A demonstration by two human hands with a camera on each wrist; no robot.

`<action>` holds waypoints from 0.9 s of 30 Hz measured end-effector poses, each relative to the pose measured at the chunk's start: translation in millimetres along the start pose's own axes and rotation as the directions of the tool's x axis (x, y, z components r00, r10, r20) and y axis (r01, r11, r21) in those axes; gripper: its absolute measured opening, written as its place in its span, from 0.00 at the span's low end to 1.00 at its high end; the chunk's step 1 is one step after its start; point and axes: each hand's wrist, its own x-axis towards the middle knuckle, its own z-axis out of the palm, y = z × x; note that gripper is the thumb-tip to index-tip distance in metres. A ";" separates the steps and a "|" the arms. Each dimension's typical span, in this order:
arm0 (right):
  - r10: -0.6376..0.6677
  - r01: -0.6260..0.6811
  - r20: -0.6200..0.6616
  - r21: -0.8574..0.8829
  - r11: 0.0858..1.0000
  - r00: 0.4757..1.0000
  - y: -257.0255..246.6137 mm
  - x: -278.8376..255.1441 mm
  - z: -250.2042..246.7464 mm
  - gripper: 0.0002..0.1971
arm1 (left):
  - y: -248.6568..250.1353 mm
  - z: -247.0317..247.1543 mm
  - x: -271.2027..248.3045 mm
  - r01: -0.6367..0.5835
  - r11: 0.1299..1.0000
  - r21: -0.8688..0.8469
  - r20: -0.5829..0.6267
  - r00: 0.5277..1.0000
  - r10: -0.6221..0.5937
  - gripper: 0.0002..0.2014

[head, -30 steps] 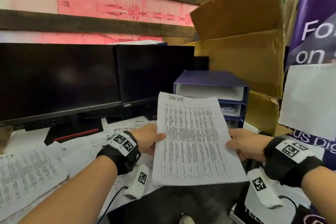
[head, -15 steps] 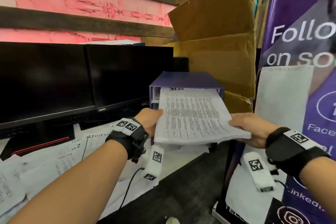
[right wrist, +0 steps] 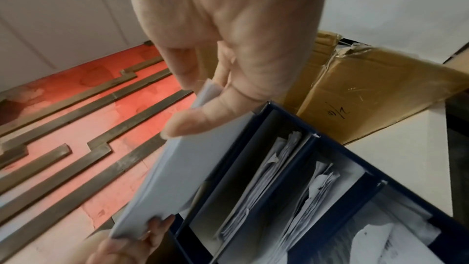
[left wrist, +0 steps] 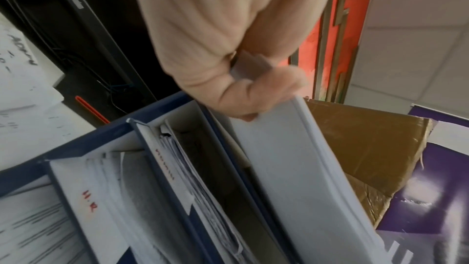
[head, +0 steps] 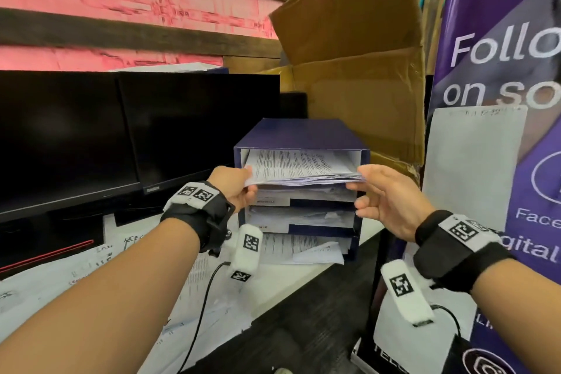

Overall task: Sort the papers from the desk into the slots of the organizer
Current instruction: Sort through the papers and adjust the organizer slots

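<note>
A stack of printed papers (head: 299, 167) sticks partly into the top slot of the dark blue organizer (head: 296, 134). My left hand (head: 235, 184) pinches the stack's near left corner and my right hand (head: 381, 191) pinches its near right corner. In the left wrist view the stack (left wrist: 299, 170) shows from below, held by my left hand (left wrist: 256, 95) beside the organizer (left wrist: 157, 148). The right wrist view shows my right hand (right wrist: 215, 99) gripping the stack (right wrist: 177, 172) at the organizer (right wrist: 291, 140). Its lower slots hold other papers.
Two dark monitors (head: 121, 133) stand at the left. Loose printed sheets (head: 91, 264) cover the desk under my left arm. An open cardboard box (head: 358, 64) rises behind the organizer. A purple banner (head: 498, 100) with a white sheet taped on it stands at the right.
Both hands carried the stack from in front of me forward to the organizer, tipped it flat and slid its far end into the top slot.
</note>
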 end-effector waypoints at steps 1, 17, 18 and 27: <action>-0.019 0.019 0.008 0.026 0.999 1.000 0.5 1.8 -0.4 0.10 | 3.0 3.5 0.9 -0.015 0.998 -0.063 -0.014 1.000 0.014 0.08; 0.034 -0.034 0.062 -0.004 0.999 0.997 11.2 52.7 37.1 0.12 | 5.3 -14.3 -2.0 -0.191 0.952 0.238 0.114 0.979 0.168 0.14; 0.048 -0.044 0.046 -0.088 0.995 0.998 11.7 52.1 37.1 0.19 | 5.0 -16.1 -3.0 -0.190 0.943 0.274 0.170 0.974 0.147 0.16; 0.081 -0.084 -0.029 -0.525 0.847 0.996 12.4 66.3 46.0 0.35 | 4.7 5.3 1.7 -0.192 0.808 0.557 0.349 0.937 -0.018 0.28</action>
